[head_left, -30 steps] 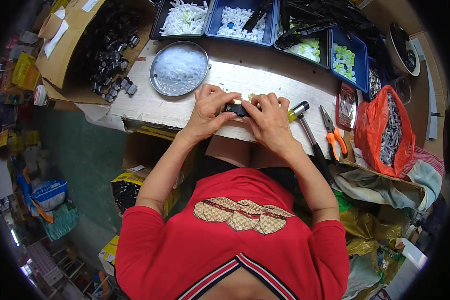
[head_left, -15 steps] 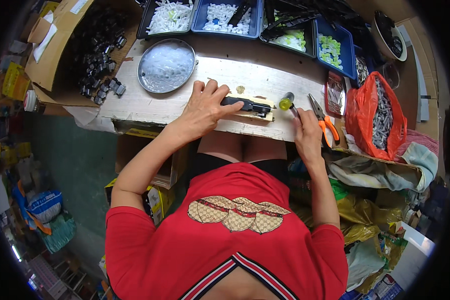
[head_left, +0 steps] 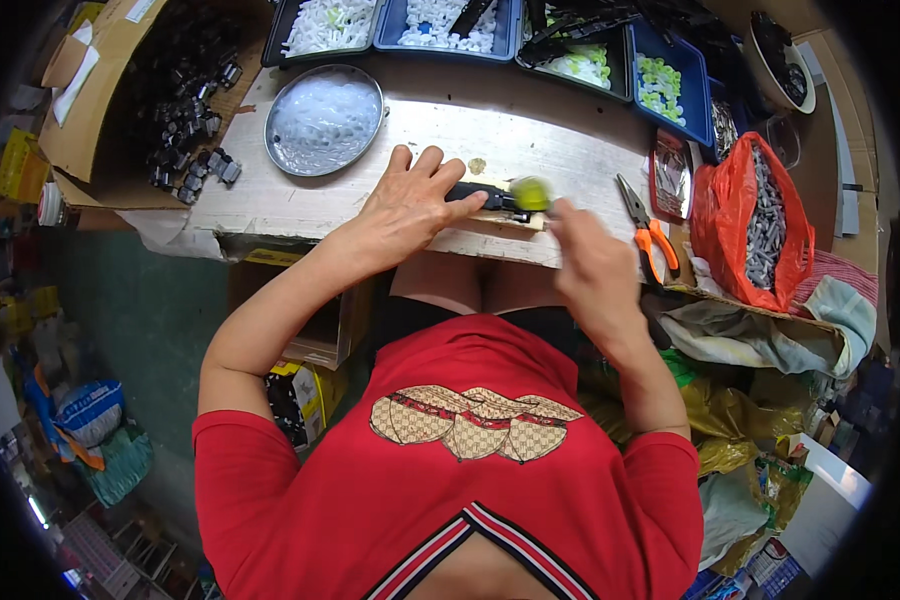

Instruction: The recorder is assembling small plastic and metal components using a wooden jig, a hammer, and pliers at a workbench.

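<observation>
My left hand [head_left: 410,207] presses a long black plastic part [head_left: 483,197] down on a pale wooden block [head_left: 497,224], its thumb on top and its other fingers bent beside it. My right hand [head_left: 598,262] grips a small mallet [head_left: 530,194], fingers wrapped round the handle. Smeared by motion, the yellow-green mallet head hangs over the right end of the black part; I cannot tell whether they touch. Orange-handled pliers [head_left: 654,240] lie on the bench to the right of my right hand.
A round metal dish [head_left: 378,118] with translucent contents sits on the white bench [head_left: 270,220]. Trays [head_left: 448,50] of small white and green pieces line the back. A carton [head_left: 80,140] of black parts stands left, a red bag [head_left: 718,225] of grey pieces right.
My right hand has swung the mallet left and up, from beside the block to over the black part's right end. My left hand keeps its hold.
</observation>
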`<state>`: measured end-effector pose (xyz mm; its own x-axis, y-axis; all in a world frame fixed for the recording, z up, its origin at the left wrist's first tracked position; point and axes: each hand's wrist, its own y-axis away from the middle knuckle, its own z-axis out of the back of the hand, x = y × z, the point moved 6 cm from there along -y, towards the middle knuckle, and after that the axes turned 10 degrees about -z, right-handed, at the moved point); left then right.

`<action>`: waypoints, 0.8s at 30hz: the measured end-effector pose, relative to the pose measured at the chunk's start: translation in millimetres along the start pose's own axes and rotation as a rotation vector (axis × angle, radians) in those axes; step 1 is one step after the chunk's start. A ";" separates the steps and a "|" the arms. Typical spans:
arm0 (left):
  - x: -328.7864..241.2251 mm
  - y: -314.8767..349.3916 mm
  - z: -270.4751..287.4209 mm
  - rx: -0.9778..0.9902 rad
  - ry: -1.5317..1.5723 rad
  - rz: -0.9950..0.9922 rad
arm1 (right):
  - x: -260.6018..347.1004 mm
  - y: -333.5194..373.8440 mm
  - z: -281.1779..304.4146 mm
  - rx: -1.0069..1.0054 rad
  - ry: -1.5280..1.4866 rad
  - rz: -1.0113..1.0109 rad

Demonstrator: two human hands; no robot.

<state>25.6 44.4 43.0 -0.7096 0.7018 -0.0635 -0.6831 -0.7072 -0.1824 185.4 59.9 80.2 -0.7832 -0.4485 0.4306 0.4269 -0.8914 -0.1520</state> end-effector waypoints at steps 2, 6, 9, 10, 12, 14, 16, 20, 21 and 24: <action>0.3 -1.3 1.8 0.006 -0.013 -0.005 | -13.3 0.7 -22.6 0.062 0.069 -0.049; 4.9 -3.1 -1.9 0.045 -0.014 0.004 | -8.2 -3.5 -11.6 0.077 0.081 -0.058; -0.8 0.3 -0.8 0.002 0.013 -0.016 | 8.3 0.9 10.0 -0.085 -0.052 0.023; 0.1 1.5 -1.1 0.006 0.015 -0.012 | 2.5 3.7 -6.9 0.011 0.057 -0.001; 9.1 -5.5 0.3 0.000 0.104 -0.029 | -8.8 1.6 -25.4 0.100 0.135 -0.032; 20.9 -11.2 -1.8 0.008 0.309 0.044 | -10.6 0.4 -22.0 0.148 0.168 -0.061; 29.7 -10.6 -5.1 0.020 0.419 0.147 | -9.8 -5.8 -20.7 0.181 0.146 -0.049; 36.9 -7.9 -3.9 -0.099 0.511 0.284 | 14.3 -6.2 -4.4 -0.032 -0.122 0.012; 35.3 -7.6 -3.7 -0.100 0.508 0.282 | 19.4 -9.0 -3.4 -0.093 -0.186 0.033; 32.9 3.9 -8.4 -0.211 0.542 0.356 | 13.8 -28.8 -31.9 0.078 -0.029 0.002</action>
<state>1.0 65.4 32.0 -0.6606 0.4124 -0.6274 -0.3370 -0.9096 -0.2430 147.8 77.3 62.1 -0.7696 -0.4472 0.4558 0.4631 -0.8823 -0.0839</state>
